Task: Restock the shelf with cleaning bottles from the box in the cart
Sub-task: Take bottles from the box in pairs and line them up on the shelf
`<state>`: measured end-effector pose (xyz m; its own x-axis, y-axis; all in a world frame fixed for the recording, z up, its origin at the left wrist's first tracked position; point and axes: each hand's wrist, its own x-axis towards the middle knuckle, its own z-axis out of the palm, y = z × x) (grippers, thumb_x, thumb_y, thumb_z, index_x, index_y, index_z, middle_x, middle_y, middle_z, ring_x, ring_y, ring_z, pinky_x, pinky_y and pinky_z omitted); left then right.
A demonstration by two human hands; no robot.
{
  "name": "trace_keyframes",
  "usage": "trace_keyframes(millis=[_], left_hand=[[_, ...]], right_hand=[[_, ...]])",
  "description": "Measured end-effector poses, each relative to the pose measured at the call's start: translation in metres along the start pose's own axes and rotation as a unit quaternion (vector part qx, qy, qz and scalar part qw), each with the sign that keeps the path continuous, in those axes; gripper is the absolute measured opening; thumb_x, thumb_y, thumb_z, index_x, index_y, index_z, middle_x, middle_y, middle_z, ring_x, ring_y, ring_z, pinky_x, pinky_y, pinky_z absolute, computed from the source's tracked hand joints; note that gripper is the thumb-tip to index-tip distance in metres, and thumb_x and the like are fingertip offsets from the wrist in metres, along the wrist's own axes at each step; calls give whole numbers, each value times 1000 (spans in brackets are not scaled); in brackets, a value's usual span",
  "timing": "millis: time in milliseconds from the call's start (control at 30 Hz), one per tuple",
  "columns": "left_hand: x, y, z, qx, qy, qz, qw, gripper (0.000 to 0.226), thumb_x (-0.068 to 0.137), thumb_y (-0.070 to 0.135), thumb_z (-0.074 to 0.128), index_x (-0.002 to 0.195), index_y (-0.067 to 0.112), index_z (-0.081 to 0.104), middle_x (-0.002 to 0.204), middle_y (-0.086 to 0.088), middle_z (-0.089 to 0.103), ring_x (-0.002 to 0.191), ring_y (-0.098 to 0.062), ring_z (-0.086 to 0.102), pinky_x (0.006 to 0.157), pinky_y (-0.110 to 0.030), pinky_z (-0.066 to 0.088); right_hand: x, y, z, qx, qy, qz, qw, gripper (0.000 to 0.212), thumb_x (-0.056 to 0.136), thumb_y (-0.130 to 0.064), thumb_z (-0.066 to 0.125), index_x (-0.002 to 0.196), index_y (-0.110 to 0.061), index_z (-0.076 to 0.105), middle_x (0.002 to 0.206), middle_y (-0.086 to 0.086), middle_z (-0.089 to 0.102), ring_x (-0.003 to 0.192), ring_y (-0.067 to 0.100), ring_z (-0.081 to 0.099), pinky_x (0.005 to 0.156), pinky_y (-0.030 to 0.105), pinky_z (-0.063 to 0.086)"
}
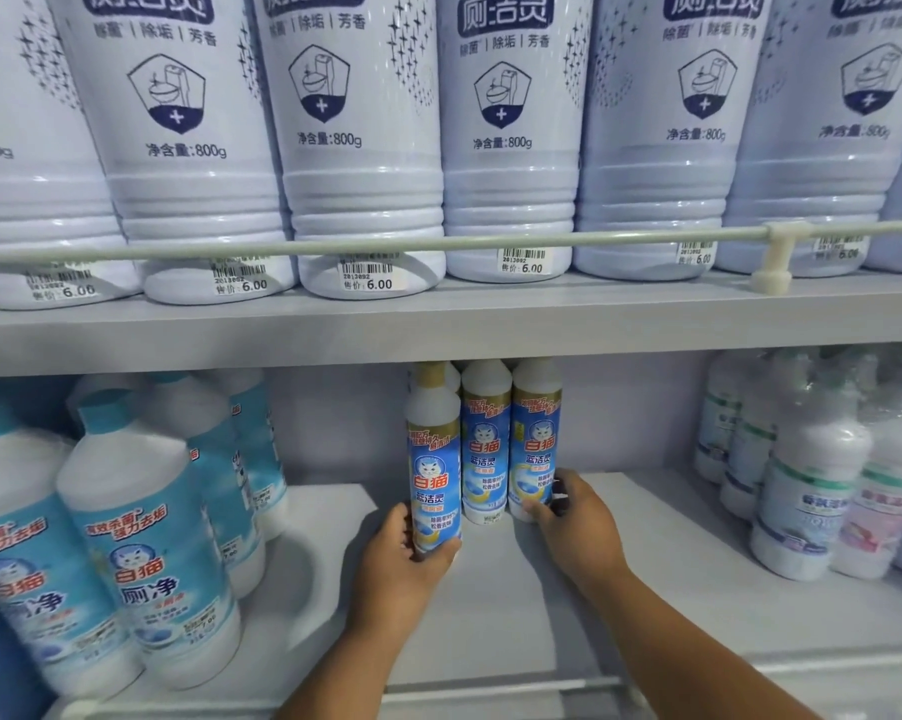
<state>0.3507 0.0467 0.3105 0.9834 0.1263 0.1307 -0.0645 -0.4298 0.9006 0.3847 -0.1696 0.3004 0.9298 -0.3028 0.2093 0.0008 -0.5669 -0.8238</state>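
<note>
Left hand (405, 556) is gripping the base of an upright blue-label toilet-cleaner bottle (435, 480), standing nearer than its two neighbours. Right hand (576, 522) is pinching the rightmost bottle (534, 439) low on the lower shelf (646, 589). Judging: the held bottle needs pushing farther in to align.

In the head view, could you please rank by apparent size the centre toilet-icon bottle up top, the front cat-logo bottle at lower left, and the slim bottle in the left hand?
1. Toilet-icon bottle, cropped
2. Cat-logo bottle
3. Slim bottle, gripped by the left hand
Nearness inflates the first two.
</note>
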Motion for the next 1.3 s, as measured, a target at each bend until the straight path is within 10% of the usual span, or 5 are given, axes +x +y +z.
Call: trace_keyframes(millis=[300,433,567,767,1300], left_hand=[[-4,9,-4,35,-10,-7,999,40,76,31,85,108,22,62,90,18,65,70,13,57,54,0,41],[-8,18,-9,76,-44,-14,996,39,82,31,80,114,14,66,101,5,70,65,7,52,52,0,39],[-14,22,-20,193,-46,-20,980,59,84,55,68,127,16,57,125,-4,66,107,-23,63,85,-27,52],[-53,27,-38,375,-98,44,921,77,96,62,40,157,18,25,163,-9,24,148,-29,25,120,-38,22],[-260,23,-11,484,-98,96,865,72,96,67,34,156,30,28,167,-3,13,152,-26,11,124,-42,10]], right_hand=[[-19,-18,-3,-14,-23,42,999,28,96,-36,65,116,-18,57,110,-1,69,82,7,57,63,15,41],[-51,-34,-16,-95,-83,34,991,38,102,-37,53,132,-14,54,126,7,65,109,24,63,81,26,43],[-82,-40,-24,-229,-116,12,966,61,101,-51,43,151,-17,41,148,7,51,131,24,52,106,30,39],[-124,-46,-50,-349,-152,-53,923,62,103,-55,36,152,-18,38,156,9,41,141,27,41,113,36,37],[-291,39,-136,-353,-218,-128,901,69,105,-56,28,161,-18,17,169,9,8,156,29,6,125,47,16]])
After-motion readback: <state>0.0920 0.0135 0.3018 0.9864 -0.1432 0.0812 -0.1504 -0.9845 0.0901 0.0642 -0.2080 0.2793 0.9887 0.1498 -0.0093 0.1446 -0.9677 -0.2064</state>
